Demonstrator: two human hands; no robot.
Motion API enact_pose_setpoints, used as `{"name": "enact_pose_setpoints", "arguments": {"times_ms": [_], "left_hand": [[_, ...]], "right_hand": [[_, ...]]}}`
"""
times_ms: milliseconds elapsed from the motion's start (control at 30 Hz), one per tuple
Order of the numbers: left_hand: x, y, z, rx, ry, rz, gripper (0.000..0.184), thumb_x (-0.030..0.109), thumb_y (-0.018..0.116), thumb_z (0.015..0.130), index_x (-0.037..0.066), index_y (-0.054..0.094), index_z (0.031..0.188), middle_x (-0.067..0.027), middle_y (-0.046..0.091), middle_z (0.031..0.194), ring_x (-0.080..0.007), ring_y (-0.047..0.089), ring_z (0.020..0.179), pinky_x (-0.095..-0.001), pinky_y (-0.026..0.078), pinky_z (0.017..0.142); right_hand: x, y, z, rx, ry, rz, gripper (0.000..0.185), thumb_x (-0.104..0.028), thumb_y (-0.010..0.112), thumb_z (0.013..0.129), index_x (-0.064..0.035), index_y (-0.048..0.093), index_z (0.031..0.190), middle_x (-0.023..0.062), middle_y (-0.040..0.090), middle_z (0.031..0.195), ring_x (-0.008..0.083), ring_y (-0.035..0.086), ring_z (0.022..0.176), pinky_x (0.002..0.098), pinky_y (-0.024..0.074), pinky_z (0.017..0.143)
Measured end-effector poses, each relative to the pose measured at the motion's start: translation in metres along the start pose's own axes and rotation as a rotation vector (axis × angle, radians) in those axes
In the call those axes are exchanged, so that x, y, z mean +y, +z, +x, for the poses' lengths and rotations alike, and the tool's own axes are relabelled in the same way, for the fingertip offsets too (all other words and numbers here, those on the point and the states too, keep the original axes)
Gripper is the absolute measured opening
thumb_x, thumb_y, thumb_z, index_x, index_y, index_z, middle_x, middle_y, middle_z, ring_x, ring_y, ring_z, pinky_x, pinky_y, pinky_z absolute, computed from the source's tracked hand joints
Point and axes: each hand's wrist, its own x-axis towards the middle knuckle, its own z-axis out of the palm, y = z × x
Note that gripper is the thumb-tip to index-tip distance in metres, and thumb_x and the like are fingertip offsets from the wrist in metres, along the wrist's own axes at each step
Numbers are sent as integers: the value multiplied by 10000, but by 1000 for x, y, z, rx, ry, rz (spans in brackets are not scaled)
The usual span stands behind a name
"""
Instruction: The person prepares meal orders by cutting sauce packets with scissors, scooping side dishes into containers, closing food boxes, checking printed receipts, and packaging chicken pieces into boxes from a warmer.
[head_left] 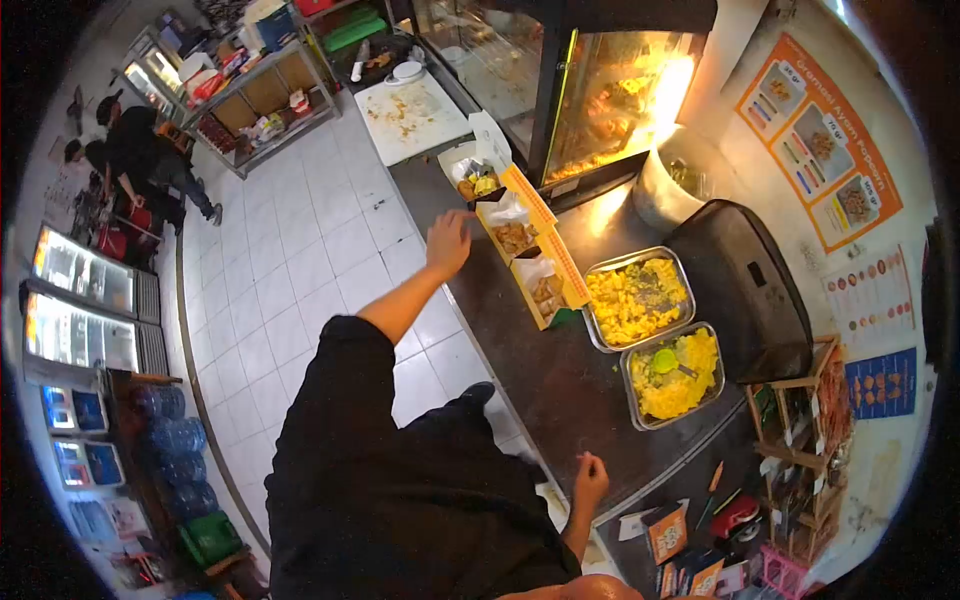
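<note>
My left hand [449, 243] reaches over the counter's near edge, its fingers loosely extended beside the row of open food boxes. Whether the fingertips touch a box is unclear. Brown fried pieces lie in the middle box [514, 236] and in the nearest box [545, 290]. The farthest box [478, 182] holds yellow and brown food. Low by the counter edge, my right hand [590, 480] has its fingers curled in, and I see nothing in them. Two metal trays of yellow food stand beyond: one tray [597, 337] beside the boxes, another tray [640, 421] with a green-headed spoon [666, 361].
A lit glass display cabinet [620, 100] stands behind the boxes, with a white cutting board [415, 120] to its left. A metal pot [660, 190] and a dark mesh cover [740, 280] flank the wall. Two people [145, 150] are across the tiled floor.
</note>
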Motion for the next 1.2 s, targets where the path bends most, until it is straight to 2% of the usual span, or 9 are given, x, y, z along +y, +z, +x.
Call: {"name": "enact_pose_setpoints", "arguments": {"times_ms": [67,267,500,700,867,933,967,1067,1200], "left_hand": [[-23,10,37,-48,128,151,256,151,669,884,135,655,1138,-97,649,1144,-358,604,1095,-494,505,893],[-79,56,77,-167,-130,236,241,302,675,917,150,649,1102,-77,651,1145,-351,670,981,-488,551,786],[-147,6,83,-189,-274,311,254,335,612,961,109,642,1075,-94,644,1078,-351,666,974,-491,552,772],[-179,-26,43,-245,241,138,203,129,688,864,62,647,1052,-130,618,1054,-363,570,1055,-435,515,901],[-106,-58,-43,-249,240,77,170,154,731,810,75,659,942,-93,657,1024,-334,587,1019,-485,533,731],[-59,-67,-77,-563,297,118,135,160,703,835,86,698,947,-152,660,1037,-357,630,995,-489,532,783],[-45,-51,-109,-519,371,-35,178,184,713,839,78,702,981,-176,655,1048,-372,639,994,-485,534,806],[35,-54,-169,-903,485,-388,229,183,725,875,114,717,1093,-117,667,1130,-341,638,1084,-428,555,888],[125,-63,-179,-1044,656,-664,271,152,758,844,112,710,1108,-76,660,1136,-320,616,1121,-442,527,915]], "right_hand": [[-19,34,-11,-127,-307,-94,250,-216,643,979,12,709,900,148,686,828,263,640,692,378,492,654],[-40,56,-47,-267,-91,-263,211,-193,658,954,0,718,894,159,706,878,285,690,767,371,529,701],[-25,49,-41,-224,-8,-339,205,-206,661,941,-16,722,895,155,707,846,289,696,755,392,532,697],[-50,82,-12,-240,-209,-317,214,-207,665,945,-2,702,900,171,684,835,338,683,768,417,521,701],[-91,117,-2,-308,-289,-240,212,-196,643,957,5,703,925,184,687,927,351,677,859,428,518,782],[-97,120,1,-308,-294,-261,203,-195,643,960,0,699,961,181,684,993,337,672,911,423,517,819],[-111,118,2,-314,-245,-242,205,-200,641,963,-5,697,993,178,683,1047,326,667,959,420,515,847],[-110,106,8,66,-333,-161,345,-232,607,993,-38,604,1278,180,575,1334,346,533,1246,453,415,1054],[-110,49,30,335,-344,-146,499,-310,523,1042,-65,467,1473,176,422,1543,362,369,1432,487,273,1181]]}}
